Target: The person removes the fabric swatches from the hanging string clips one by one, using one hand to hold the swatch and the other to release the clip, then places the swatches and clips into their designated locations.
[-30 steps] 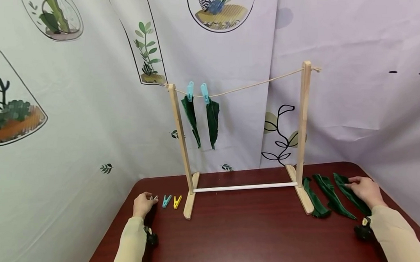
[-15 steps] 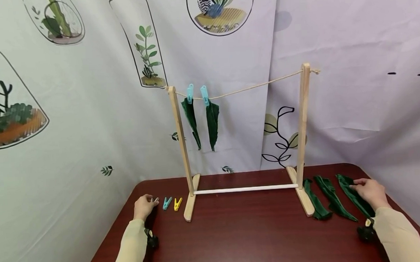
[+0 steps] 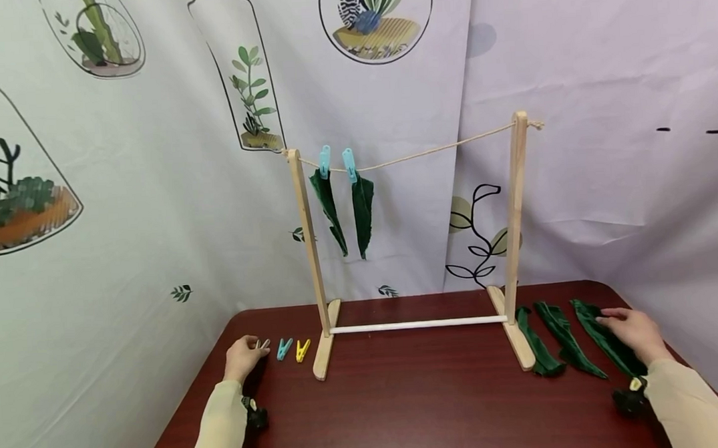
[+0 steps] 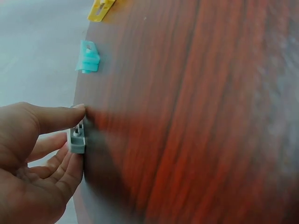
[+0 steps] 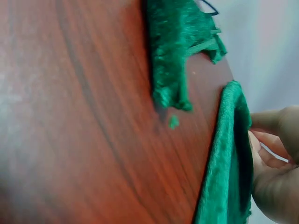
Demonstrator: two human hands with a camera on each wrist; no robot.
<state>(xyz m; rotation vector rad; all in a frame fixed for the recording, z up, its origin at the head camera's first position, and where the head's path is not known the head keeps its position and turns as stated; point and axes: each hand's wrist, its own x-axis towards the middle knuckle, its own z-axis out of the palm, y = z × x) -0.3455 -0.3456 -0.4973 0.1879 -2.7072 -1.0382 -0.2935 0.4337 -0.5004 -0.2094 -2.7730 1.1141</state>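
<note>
On the table's left side my left hand (image 3: 241, 358) pinches a grey clothespin (image 4: 77, 139) between thumb and fingers. Beside it lie a light-blue clothespin (image 3: 284, 349) and a yellow clothespin (image 3: 302, 351). At the far right, my right hand (image 3: 634, 332) pinches the outer edge of a dark green velvety cloth strip (image 5: 223, 158), which lies lengthwise on the table. To its left are a second green strip (image 3: 568, 339) and a third strip (image 3: 539, 350). Two more green strips, a left one (image 3: 329, 208) and a right one (image 3: 363, 214), hang from the line by light-blue clothespins (image 3: 325, 162).
A wooden rack stands at the back, with a left post (image 3: 309, 239), a right post (image 3: 515, 210) and a white crossbar (image 3: 417, 325) low between them. A sagging cord (image 3: 434, 149) joins the post tops. A patterned curtain (image 3: 123, 194) hangs behind the dark red table (image 3: 426, 395).
My right hand has shifted slightly right and nearer along the outer strip's edge. My left hand stays at the grey clothespin. The head view has tilted a little.
</note>
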